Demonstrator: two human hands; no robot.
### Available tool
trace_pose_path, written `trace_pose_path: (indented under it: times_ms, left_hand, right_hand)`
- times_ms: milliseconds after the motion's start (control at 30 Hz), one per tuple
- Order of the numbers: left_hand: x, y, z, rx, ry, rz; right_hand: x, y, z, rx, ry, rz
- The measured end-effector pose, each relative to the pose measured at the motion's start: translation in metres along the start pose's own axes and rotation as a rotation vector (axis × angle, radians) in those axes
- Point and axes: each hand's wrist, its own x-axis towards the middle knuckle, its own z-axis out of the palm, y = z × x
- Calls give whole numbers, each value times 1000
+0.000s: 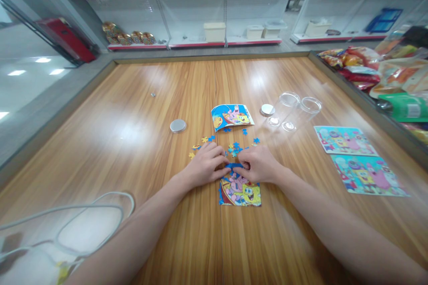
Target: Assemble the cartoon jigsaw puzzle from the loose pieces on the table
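A partly joined cartoon jigsaw puzzle lies flat on the wooden table in front of me. My left hand rests at its upper left edge, fingers loosely bent and apart, with the thumb touching the puzzle. At the top edge, my right hand has its fingers curled and pressed down on a blue jigsaw piece, whose outline is partly hidden by the fingertips. Loose jigsaw pieces in blue and yellow are scattered just beyond both hands. Behind them is a slightly curved reference picture card.
Two clear plastic cylinders stand at the right beside a silver lid; another round lid lies left. Two cartoon picture sheets lie far right. A white cable loops near my left arm. Snack bags border the table's right side.
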Motion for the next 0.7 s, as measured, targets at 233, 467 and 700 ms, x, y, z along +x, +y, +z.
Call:
trace_pose_path:
  times_ms: [233, 467, 700]
  left_hand:
    - [1, -3, 3, 136, 64, 120]
    - [-2, -6, 5, 117, 134, 25]
    - [-5, -12, 3, 39, 202, -98]
  right_hand:
    - [1, -2, -2, -18, 5, 27]
    - [-1, 0, 1, 13, 31, -18]
    - [-3, 8, 7, 265, 430, 39]
